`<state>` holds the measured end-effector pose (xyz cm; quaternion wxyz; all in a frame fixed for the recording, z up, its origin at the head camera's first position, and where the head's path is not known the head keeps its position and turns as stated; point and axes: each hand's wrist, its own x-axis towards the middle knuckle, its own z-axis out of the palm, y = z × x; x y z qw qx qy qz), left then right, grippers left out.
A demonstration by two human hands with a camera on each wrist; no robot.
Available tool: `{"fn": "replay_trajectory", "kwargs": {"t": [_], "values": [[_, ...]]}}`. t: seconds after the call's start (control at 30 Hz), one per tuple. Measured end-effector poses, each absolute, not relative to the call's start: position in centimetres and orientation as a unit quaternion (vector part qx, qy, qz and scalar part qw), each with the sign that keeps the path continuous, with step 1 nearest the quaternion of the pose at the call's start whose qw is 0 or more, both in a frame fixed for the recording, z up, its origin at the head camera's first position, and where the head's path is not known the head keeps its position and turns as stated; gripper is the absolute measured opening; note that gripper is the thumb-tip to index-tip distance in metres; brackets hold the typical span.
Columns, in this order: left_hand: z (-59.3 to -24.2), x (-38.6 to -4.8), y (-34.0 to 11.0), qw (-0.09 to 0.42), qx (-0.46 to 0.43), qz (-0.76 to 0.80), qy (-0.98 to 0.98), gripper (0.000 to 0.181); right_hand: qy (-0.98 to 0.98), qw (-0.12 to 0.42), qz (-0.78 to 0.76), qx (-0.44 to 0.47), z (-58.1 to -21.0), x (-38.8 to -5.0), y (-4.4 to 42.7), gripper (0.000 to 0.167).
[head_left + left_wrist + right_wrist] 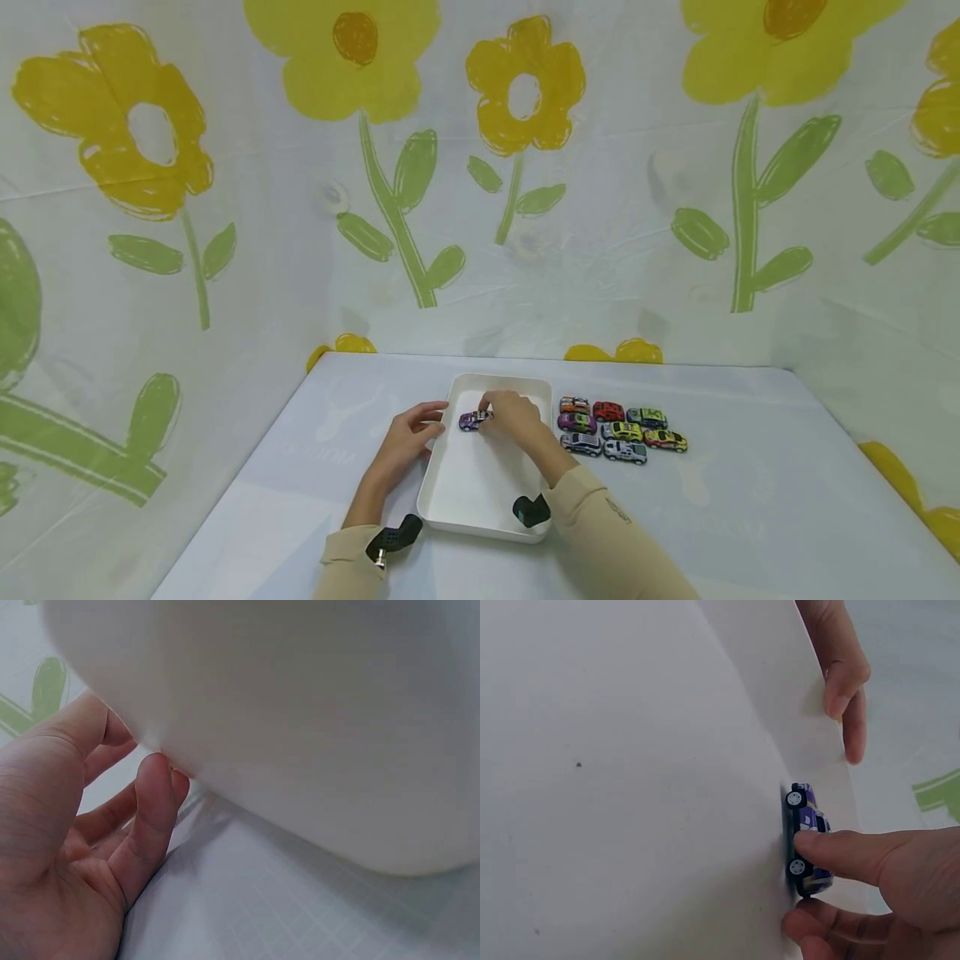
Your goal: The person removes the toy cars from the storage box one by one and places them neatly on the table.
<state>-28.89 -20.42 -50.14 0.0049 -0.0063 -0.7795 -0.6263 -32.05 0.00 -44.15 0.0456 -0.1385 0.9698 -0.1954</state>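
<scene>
A white tray [480, 492] lies lengthwise on the table. Inside it, by the left wall, is a small purple toy car [804, 817] with pale and yellowish markings. My right hand [513, 417] reaches into the tray and pinches this car; in the right wrist view its thumb [836, 851] presses against the car's side. At the tray's left edge, my left hand [408, 437] holds the rim with bent fingers. The left wrist view shows those fingers [154, 795] against the underside edge of the tray, which blocks part of them from sight.
Right of the tray stand several toy cars in close rows, among them a red car [608, 411], a purple-green car [577, 422] and a silver car [625, 452]. A flower-patterned curtain [600, 275] surrounds the white table [750, 500] at its back and sides.
</scene>
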Motion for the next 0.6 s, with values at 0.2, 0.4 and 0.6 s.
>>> {"fn": "replay_trajectory", "kwargs": {"t": [0.2,0.4,0.6], "values": [[-50.2,-28.9,-20.3,0.007,-0.001,-0.620,-0.784,0.040,0.968,0.046,-0.200,-0.148,-43.4,-31.5,0.8,0.025],[-50.1,-28.9,-20.3,0.009,0.003,-0.617,-0.787,0.040,0.962,0.030,-0.211,-0.174,-42.0,-30.3,2.4,0.026],[-49.9,-28.7,-20.3,0.009,-0.008,-0.624,-0.781,0.040,0.958,0.022,-0.218,-0.184,-41.1,-29.2,4.7,0.026]]}}
